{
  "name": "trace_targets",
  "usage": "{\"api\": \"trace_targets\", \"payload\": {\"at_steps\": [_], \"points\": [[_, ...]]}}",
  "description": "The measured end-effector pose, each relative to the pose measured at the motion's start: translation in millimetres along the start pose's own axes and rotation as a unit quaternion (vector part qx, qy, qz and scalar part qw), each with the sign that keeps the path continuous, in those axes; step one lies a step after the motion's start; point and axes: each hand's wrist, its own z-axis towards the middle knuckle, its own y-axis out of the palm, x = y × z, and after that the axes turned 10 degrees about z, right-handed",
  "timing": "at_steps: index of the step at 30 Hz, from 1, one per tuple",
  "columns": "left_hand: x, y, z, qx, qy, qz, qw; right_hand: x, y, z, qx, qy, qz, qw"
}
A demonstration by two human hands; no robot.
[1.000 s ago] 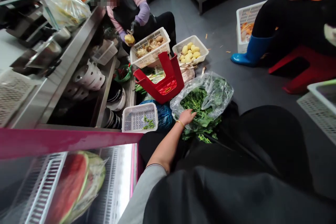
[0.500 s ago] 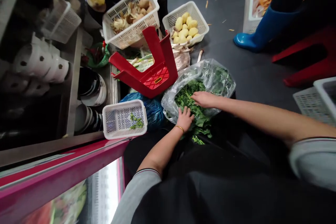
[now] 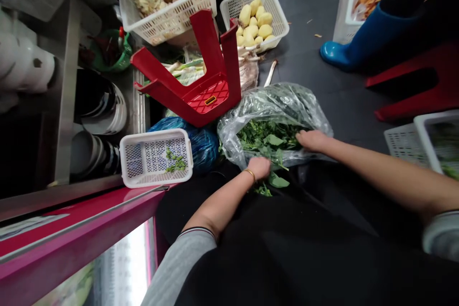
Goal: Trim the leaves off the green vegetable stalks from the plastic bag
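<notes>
A clear plastic bag (image 3: pixel 299 100) lies open in front of me, full of leafy greens (image 3: pixel 265 135). Some leaves hang over its near edge above my dark apron. My left hand (image 3: pixel 260 168), with a gold bangle at the wrist, is closed at the bag's near edge; what its fingers hold is hidden. At the right side of the bag's mouth, my right hand (image 3: pixel 311 141) is closed on the plastic, beside the greens. To the left, a small white basket (image 3: pixel 128 160) has a few green sprigs (image 3: pixel 175 160) in it.
An upturned red stool (image 3: pixel 229 69) stands just beyond the bag, beside a blue plastic bag (image 3: pixel 203 146). Farther off are a basket of peeled potatoes (image 3: pixel 254 24) and a basket of root vegetables (image 3: pixel 172 21). A person's blue boot (image 3: pixel 344 55) is at right, near another red stool (image 3: pixel 405 79).
Both hands have gone from spread over the greens to closed. My right hand has moved right and the bag's mouth is stretched wider. The view has shifted slightly.
</notes>
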Motion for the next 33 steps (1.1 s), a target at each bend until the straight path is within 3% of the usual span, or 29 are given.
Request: {"api": "trace_targets", "payload": {"at_steps": [3, 5, 8, 12, 16, 23, 26, 29, 33], "points": [[-4.6, -22.9, 11.5, 0.080, 0.031, 0.057, 0.995, -21.1, 4.1, 36.3, 0.002, -0.029, -0.014, 0.999], [-10.6, -22.4, 14.3, 0.024, 0.028, 0.122, 0.992, -31.4, 11.8, 57.2, -0.006, -0.038, -0.011, 0.999], [-16.1, 1.4, 11.2, -0.127, -0.005, 0.159, 0.979, -41.9, 37.4, 69.7, -0.022, -0.034, -0.001, 0.999], [-15.5, 31.7, 9.3, -0.184, -0.013, 0.131, 0.974, -55.0, 78.9, 59.2, -0.036, -0.033, 0.018, 0.999], [-18.2, 40.3, 15.4, -0.175, -0.021, 0.080, 0.981, -73.2, 92.8, 64.1, -0.014, -0.001, 0.051, 0.999], [-23.2, 59.8, 16.3, -0.122, -0.071, 0.006, 0.990, -124.7, 93.0, 107.8, -0.019, -0.024, 0.102, 0.994], [-23.0, 59.8, 16.4, -0.135, -0.085, -0.012, 0.987, -113.9, 84.4, 118.5, -0.019, -0.038, 0.138, 0.989], [-22.0, 52.1, 18.4, -0.152, -0.091, -0.020, 0.984, -76.0, 65.7, 113.9, 0.004, -0.054, 0.186, 0.981], [-23.1, 27.8, 20.1, -0.178, -0.087, 0.006, 0.980, -24.7, 33.1, 87.1, 0.112, -0.062, 0.278, 0.952]]}}
